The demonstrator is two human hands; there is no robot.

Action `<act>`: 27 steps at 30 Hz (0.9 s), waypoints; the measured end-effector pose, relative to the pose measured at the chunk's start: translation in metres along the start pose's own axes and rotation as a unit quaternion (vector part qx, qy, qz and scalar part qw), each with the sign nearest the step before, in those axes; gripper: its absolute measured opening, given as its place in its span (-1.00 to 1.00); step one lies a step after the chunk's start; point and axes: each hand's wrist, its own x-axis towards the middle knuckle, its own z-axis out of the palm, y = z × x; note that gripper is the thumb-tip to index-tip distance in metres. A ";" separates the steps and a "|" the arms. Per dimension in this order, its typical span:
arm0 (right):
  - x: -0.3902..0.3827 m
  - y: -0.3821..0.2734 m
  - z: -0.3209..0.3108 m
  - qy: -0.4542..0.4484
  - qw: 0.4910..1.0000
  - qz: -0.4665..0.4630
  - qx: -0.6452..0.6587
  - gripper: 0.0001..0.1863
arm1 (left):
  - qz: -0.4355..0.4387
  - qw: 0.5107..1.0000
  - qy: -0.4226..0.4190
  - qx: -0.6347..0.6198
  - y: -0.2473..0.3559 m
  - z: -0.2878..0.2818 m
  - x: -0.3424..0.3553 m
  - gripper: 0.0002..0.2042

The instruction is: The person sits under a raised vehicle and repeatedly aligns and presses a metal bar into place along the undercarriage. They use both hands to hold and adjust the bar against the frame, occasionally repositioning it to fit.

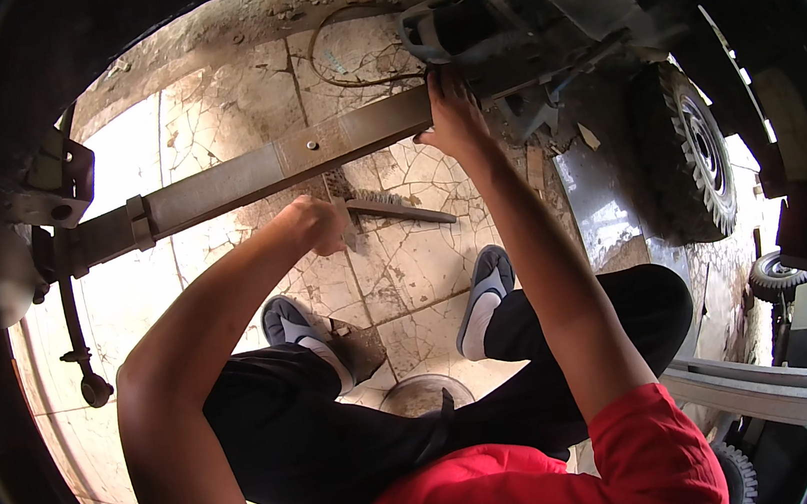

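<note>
A long metal leaf spring (233,177) with a clamp band (139,222) runs across in front of me, rising to the right. My right hand (455,117) rests against its right part, fingers over the far side and thumb apart. Just below the middle of the spring, my left hand (320,224) is closed in a fist. A brownish, flat-looking piece shows at its knuckles, but I cannot make out what it is. Beside that hand is a wire brush (404,212), its bristles toward the spring and its handle pointing right.
Cracked pale tiles (208,135) cover the floor. At right stand a knobbly tyre (698,150) and a pale metal rail (763,389). A bracket with a hanging link (77,322) is at left. Between my legs is a round object (426,393); a dark, hollow part (457,29) lies beyond the spring.
</note>
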 end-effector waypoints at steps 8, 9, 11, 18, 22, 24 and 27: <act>-0.027 0.001 0.000 -0.003 1.000 -0.006 -0.005 0.26 | -0.024 1.000 -0.004 -0.008 -0.006 0.014 0.000 -0.55; -0.023 0.001 0.000 -0.002 1.000 -0.007 -0.007 0.26 | -0.028 1.000 -0.005 -0.011 -0.005 0.013 0.001 -0.55; -0.012 -0.003 -0.002 0.008 1.000 -0.007 -0.012 0.26 | -0.018 1.000 0.009 -0.003 -0.005 0.011 -0.001 -0.57; -0.018 -0.002 -0.001 0.011 1.000 -0.002 0.014 0.24 | -0.003 0.999 0.040 -0.026 -0.001 0.005 -0.014 -0.58; -0.027 0.004 -0.003 0.020 0.999 -0.026 -0.002 0.22 | 0.007 1.000 0.021 0.000 -0.004 0.010 -0.010 -0.55; -0.022 -0.002 -0.003 -0.004 1.000 -0.010 -0.001 0.22 | -0.001 1.000 0.015 -0.001 -0.002 0.012 -0.010 -0.55; -0.008 -0.005 -0.003 -0.001 1.000 0.010 -0.012 0.21 | -0.002 1.000 0.020 -0.002 -0.001 0.005 -0.011 -0.54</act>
